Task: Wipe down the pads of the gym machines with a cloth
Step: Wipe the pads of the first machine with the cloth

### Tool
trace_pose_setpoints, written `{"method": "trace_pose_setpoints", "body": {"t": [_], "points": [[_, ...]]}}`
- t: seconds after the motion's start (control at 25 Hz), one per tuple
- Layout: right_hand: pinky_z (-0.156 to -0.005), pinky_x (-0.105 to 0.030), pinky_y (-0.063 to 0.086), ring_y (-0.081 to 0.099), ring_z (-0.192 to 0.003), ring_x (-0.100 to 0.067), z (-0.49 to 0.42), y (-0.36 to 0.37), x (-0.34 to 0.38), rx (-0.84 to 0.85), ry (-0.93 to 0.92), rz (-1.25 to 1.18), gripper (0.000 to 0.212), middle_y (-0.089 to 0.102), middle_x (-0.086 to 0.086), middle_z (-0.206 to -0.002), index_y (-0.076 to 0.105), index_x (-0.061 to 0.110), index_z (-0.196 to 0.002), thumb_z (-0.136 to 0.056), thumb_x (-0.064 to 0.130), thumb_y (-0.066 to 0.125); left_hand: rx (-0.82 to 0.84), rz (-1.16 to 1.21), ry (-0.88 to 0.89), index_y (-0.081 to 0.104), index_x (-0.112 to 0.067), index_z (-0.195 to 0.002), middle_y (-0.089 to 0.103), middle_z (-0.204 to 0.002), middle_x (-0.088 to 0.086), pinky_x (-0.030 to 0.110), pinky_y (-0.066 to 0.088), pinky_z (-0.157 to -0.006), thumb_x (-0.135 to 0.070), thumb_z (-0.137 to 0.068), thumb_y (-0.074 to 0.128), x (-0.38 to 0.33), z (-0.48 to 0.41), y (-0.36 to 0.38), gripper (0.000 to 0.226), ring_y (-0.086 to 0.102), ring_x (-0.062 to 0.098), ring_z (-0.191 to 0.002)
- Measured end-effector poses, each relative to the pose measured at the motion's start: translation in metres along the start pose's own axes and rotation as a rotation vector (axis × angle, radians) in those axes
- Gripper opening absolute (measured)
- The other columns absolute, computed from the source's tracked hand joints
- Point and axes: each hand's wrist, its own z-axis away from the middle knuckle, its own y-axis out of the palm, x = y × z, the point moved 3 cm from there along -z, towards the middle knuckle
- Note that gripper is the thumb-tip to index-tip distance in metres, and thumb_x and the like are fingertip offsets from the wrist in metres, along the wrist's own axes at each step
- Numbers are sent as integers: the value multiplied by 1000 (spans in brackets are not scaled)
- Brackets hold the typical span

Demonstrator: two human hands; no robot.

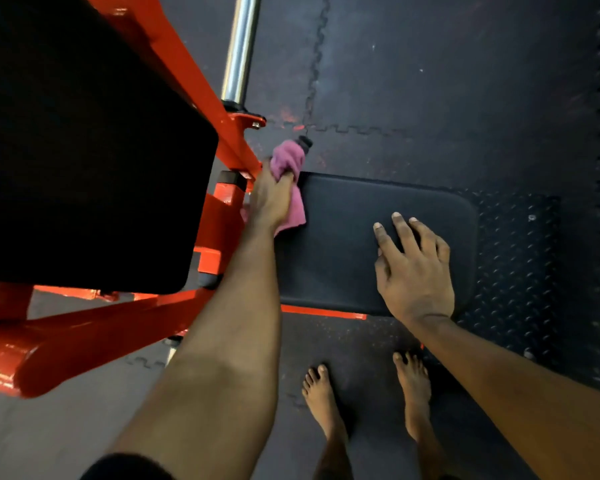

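A black seat pad [354, 237] of an orange gym machine lies flat in the middle of the head view. My left hand [271, 199] is shut on a pink cloth [288, 161] at the pad's left edge, next to the orange frame. My right hand [413, 268] rests flat on the pad's right half, fingers spread, holding nothing. A larger black back pad [84, 150] fills the upper left, tilted toward me.
The orange frame [94, 337] runs across the lower left and up behind the back pad. A chrome bar [239, 46] rises at the top. Dark interlocking rubber floor mats [430, 81] surround the machine. My bare feet [361, 403] stand just below the seat pad.
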Motion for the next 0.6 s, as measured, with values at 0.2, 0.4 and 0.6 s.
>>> {"method": "trace_pose_setpoints", "body": {"t": [0.2,0.4,0.6], "points": [[-109,-50,32,39,-140,-31,0,0,-1,-9,15,-6,47,46,-8,-153,53,23,-144,-99,34,43,13,30,9,62,-23,-124,65,-117,-4,30,45,-92,-52,-82,60,47,-12,0,51,60,18,-106],[-108,-48,32,41,-139,-31,1,-1,0,-30,17,-16,47,48,-7,-152,55,23,-143,-98,31,45,129,236,-151,56,-24,-108,61,-109,-2,35,46,-96,-44,-94,53,87,25,-18,25,59,17,-105],[-107,-48,34,43,-138,-31,1,-1,-2,-63,21,-49,46,49,-8,-151,55,21,-143,-98,29,48,-29,-288,236,59,-25,-128,61,-132,8,45,42,-104,-58,-89,44,17,-9,0,53,56,32,-122]]}}
